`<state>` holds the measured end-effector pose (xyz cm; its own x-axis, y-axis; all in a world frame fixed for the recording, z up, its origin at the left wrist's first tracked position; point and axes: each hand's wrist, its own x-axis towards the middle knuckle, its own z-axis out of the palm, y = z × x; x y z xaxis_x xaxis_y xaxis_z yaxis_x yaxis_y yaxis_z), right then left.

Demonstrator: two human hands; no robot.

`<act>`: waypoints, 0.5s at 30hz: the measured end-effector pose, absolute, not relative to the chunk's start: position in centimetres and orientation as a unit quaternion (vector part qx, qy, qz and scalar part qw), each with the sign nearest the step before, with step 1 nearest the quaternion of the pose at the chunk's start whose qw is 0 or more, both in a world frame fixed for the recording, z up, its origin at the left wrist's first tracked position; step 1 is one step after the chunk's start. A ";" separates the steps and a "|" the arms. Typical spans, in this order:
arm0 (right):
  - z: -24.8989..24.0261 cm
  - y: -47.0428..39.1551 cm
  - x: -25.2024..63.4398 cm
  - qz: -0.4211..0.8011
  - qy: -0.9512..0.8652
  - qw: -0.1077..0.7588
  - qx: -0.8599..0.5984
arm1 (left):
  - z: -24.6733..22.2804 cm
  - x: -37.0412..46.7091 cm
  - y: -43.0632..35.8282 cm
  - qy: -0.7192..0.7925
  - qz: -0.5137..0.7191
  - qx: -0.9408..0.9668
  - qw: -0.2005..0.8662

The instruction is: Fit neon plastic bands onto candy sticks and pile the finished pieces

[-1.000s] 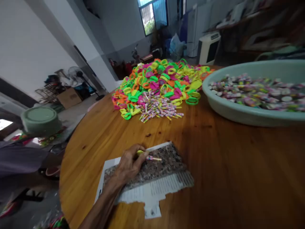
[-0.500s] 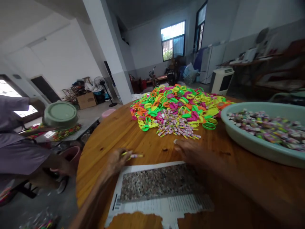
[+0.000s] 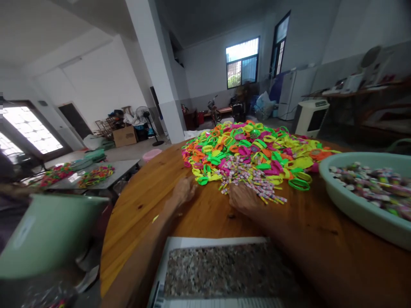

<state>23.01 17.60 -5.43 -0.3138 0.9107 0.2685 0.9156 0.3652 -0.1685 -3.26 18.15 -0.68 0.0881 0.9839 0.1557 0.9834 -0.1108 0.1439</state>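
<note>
My right hand (image 3: pixel 242 197) rests at the near edge of a heap of small patterned paper rolls (image 3: pixel 248 177); its fingertips are among the rolls, and what they hold, if anything, is hidden. To its left, my left hand (image 3: pixel 184 190) is over the wooden table with its fingers curled and blurred, close to the colourful heap of plastic bands (image 3: pixel 218 149). Nearer to me, a speckled stone slab (image 3: pixel 218 271) lies on printed paper (image 3: pixel 205 242). A small yellow piece (image 3: pixel 155 218) sits beside my left forearm.
A green basin (image 3: pixel 356 203) of small rolls stands on the round table (image 3: pixel 128 214) at the right. At the left edge, a person's arm is by a large green tub (image 3: pixel 54 235). Behind it, another table (image 3: pixel 120 173) bears more bands.
Both hands have moved forward, the right one into the rolls. The yellow-ended roll no longer shows in my left hand. The person's green tub has come nearer, and the view has shifted.
</note>
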 end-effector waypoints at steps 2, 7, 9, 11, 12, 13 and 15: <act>-6.1 17.9 22.9 -0.017 -0.815 0.178 -0.552 | -1.2 -2.3 20.3 0.658 0.098 0.747 -0.007; -6.8 18.8 22.9 -0.002 -0.817 0.190 -0.544 | -2.0 -1.5 22.2 0.638 0.079 0.766 -0.025; -6.5 18.9 23.0 0.015 -0.813 0.182 -0.553 | -2.0 -1.6 21.6 0.633 0.077 0.770 -0.026; -6.1 18.7 23.3 0.036 -0.815 0.170 -0.552 | -1.8 -1.7 20.3 0.628 0.075 0.774 -0.023; -5.9 18.4 23.5 0.047 -0.817 0.164 -0.551 | -1.7 -1.8 19.5 0.625 0.075 0.777 -0.021; -5.6 18.1 23.6 0.059 -0.819 0.156 -0.549 | -1.5 -1.8 18.7 0.621 0.074 0.780 -0.018; -4.9 17.4 23.8 0.083 -0.824 0.142 -0.543 | -1.3 -1.6 16.8 0.608 0.071 0.791 -0.006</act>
<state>23.79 17.41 -4.93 -0.3706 0.9175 0.1441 0.8701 0.3973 -0.2918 -1.62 16.82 -1.27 0.2515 0.9605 0.1191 0.9622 -0.2614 0.0762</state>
